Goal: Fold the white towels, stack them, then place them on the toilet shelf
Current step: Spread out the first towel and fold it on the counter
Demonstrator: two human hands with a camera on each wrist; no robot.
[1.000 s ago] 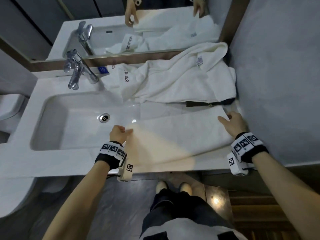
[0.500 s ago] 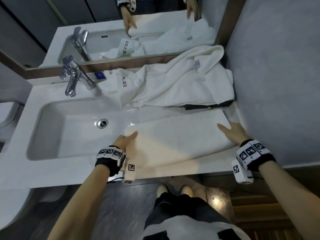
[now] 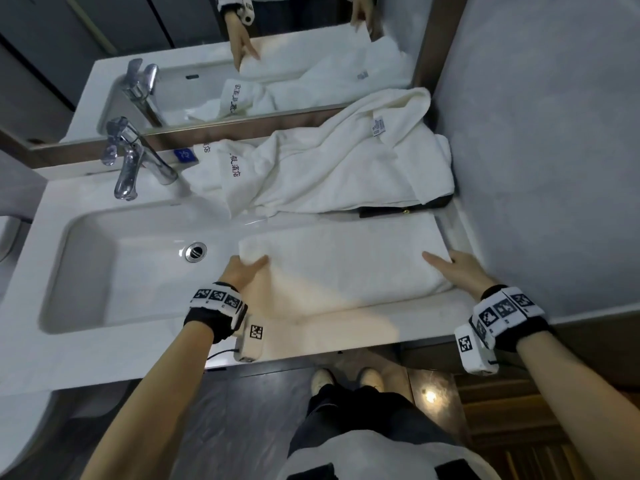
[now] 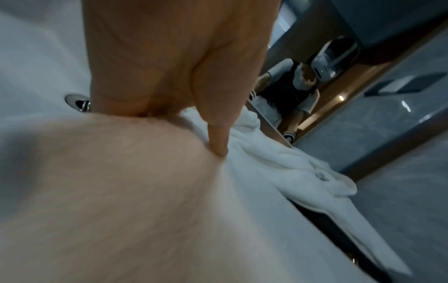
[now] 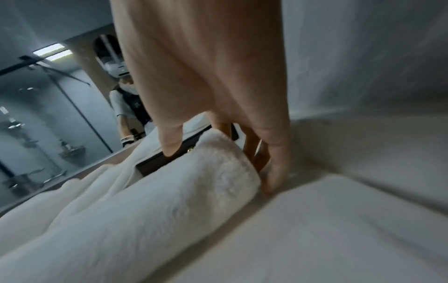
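A folded white towel (image 3: 346,271) lies as a long band on the counter (image 3: 346,327) right of the basin. My left hand (image 3: 251,264) grips its left end; in the left wrist view the thumb (image 4: 215,137) presses on top of the towel (image 4: 121,191) and the fingers are hidden beneath. My right hand (image 3: 441,264) holds the right end, thumb on top. The right wrist view shows its fingers (image 5: 274,168) reaching down past the towel's end (image 5: 213,172) to the counter. A second white towel (image 3: 346,168), unfolded and marked with dark lettering, is heaped at the back.
A dark flat box (image 3: 398,211) sticks out from under the heaped towel. The basin (image 3: 114,271) with its drain (image 3: 195,251) and a chrome faucet (image 3: 131,161) are to the left. A mirror (image 3: 294,39) runs along the back and a grey wall (image 3: 536,168) closes the right side.
My left hand let go of the near edge, flattened, then took hold of the towel's left end. My right thumb has spread onto the towel's top. The towel now lies flatter.
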